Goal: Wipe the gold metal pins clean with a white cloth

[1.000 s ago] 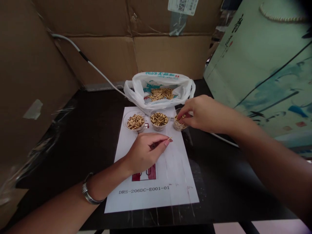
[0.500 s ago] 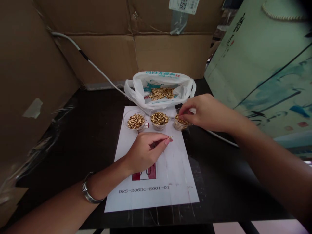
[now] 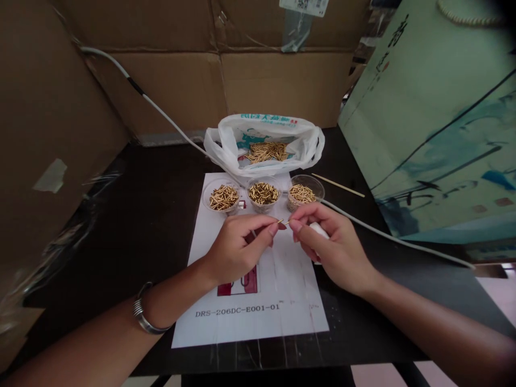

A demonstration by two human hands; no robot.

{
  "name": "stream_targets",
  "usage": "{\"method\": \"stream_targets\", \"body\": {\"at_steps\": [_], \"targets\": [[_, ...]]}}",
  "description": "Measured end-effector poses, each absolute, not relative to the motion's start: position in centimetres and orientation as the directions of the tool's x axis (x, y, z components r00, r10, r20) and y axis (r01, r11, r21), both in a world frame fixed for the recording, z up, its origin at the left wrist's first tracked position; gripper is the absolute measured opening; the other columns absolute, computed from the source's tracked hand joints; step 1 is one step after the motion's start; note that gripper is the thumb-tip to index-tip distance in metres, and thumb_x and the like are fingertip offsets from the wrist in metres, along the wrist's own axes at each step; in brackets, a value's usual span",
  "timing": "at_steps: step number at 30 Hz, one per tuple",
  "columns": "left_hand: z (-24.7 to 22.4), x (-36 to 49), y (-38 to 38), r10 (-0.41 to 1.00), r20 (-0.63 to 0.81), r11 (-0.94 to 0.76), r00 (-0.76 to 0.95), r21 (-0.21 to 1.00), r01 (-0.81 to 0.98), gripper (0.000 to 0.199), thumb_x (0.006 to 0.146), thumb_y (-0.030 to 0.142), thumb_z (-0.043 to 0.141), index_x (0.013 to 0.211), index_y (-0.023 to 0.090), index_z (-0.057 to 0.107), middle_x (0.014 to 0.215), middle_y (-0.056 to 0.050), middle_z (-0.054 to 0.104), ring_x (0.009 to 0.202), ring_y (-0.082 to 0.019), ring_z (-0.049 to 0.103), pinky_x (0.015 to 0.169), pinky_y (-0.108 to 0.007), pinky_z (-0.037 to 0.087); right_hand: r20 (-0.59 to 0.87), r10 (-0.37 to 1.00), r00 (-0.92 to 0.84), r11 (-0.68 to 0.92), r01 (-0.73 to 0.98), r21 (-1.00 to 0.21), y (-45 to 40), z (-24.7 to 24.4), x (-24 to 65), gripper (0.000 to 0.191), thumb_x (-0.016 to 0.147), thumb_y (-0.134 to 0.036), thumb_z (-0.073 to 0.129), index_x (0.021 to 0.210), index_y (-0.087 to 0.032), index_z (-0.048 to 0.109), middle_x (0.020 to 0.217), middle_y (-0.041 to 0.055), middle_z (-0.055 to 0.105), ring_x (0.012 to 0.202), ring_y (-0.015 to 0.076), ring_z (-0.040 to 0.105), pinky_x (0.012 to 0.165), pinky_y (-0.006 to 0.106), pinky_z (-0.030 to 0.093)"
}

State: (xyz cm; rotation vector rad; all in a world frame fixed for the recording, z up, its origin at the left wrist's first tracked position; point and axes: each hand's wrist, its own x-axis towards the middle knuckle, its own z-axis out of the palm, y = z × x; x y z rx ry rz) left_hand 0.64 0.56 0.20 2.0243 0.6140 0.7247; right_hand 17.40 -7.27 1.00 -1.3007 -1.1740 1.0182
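Observation:
My left hand (image 3: 242, 244) pinches a small brass pin (image 3: 281, 221) between thumb and forefinger above the printed sheet. Facing it, my right hand (image 3: 328, 242) pinches another thin brass pin (image 3: 287, 223), its end close to the first; whether they touch I cannot tell. A white object (image 3: 320, 231) shows within my right hand, its kind unclear. Just beyond my hands stand three clear cups: a left cup (image 3: 206, 200) of slim brass pins, a middle cup (image 3: 264, 208) of short brass pieces and a right cup (image 3: 320, 185) of slim brass pins.
Behind the cups, a white plastic bag (image 3: 229, 145) holds many longer brass pins. A thin wooden stick (image 3: 338, 185) and a white cable (image 3: 382, 234) lie on the dark table (image 3: 153, 226). Cardboard (image 3: 169, 91) walls the back and left; a pale green bag (image 3: 439, 118) stands right.
My right hand has come from the right cup towards me, bringing a thin pin up to the one in my left hand. The left hand has barely moved.

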Motion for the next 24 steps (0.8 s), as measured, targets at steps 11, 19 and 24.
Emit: {"method": "stream_targets", "body": {"at_steps": [11,19,24], "targets": [[0.32,0.53,0.52,0.67,0.28,-0.494,0.688,0.86,0.132,0.02,0.091,0.023,0.052,0.078,0.014,0.064,0.062,0.002,0.057,0.056,-0.006,0.051,0.054,-0.019,0.04,0.139,0.956,0.26,0.103,0.147,-0.984,-6.97,0.5,17.65,0.007,0.079,-0.025,0.069,0.082,-0.02,0.065,0.076,-0.0024,0.065,0.057,0.005,0.052,0.055,0.019,0.044],[0.21,0.43,0.48,0.672,0.22,-0.423,0.707,0.897,0.124,0.019,0.092,0.022,0.05,0.083,0.014,0.065,0.062,0.002,0.056,0.056,-0.007,0.049,0.051,-0.019,0.038,0.177,0.965,0.192,0.118,0.282,-0.952,-6.79,0.98,17.53,0.012,0.08,-0.023,0.068,0.091,-0.023,0.073,0.083,-0.0003,0.07,0.075,0.0126,0.064,0.07,0.025,0.052],[-0.19,0.13,0.54,0.677,0.166,-0.324,0.717,0.942,0.088,0.023,0.093,0.027,0.048,0.081,0.014,0.062,0.064,0.001,0.056,0.055,-0.008,0.05,0.049,-0.02,0.038,0.177,0.959,0.22,0.098,0.328,-0.94,-6.98,1.21,17.64,0.011,0.077,-0.026,0.072,0.086,-0.021,0.073,0.084,0.0007,0.072,0.077,0.0147,0.066,0.071,0.026,0.053]]}}
